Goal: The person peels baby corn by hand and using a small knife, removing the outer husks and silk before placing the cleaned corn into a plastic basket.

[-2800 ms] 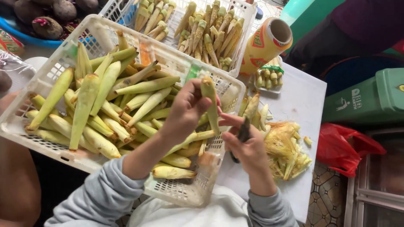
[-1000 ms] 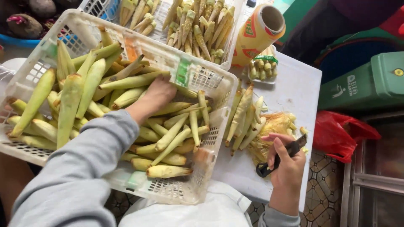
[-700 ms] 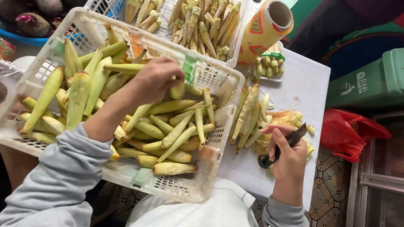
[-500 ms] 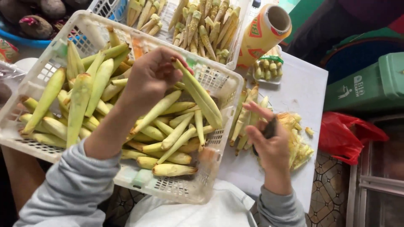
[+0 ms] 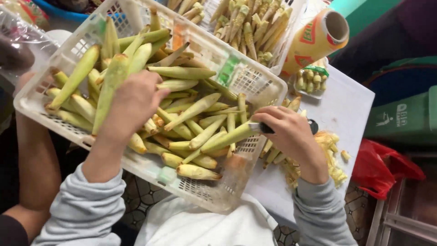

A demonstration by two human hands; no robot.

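Observation:
A white plastic basket (image 5: 218,61) full of green-husked baby corn ears (image 5: 182,72) sits in front of me. My left hand (image 5: 134,102) rests palm-down on the ears in the basket's middle, fingers curled among them; a grip on any one ear is not visible. My right hand (image 5: 289,132) is at the basket's right rim, closed on a black-handled knife (image 5: 259,128). The blade meets the tip of one long ear (image 5: 225,137) that lies slanted over the rim.
A second basket (image 5: 277,52) of trimmed corn stands behind, beside a yellow film roll (image 5: 316,38) and a small packed corn tray (image 5: 312,83). Husk scraps (image 5: 332,157) lie on the white table (image 5: 348,114). Right: green bin (image 5: 405,120), red bag (image 5: 384,166). Another person's arm (image 5: 36,159) is at left.
My left hand lifted a long ear from the basket and swung it right, then dropped back onto the pile. My right hand brought the knife from the husk pile to the basket rim.

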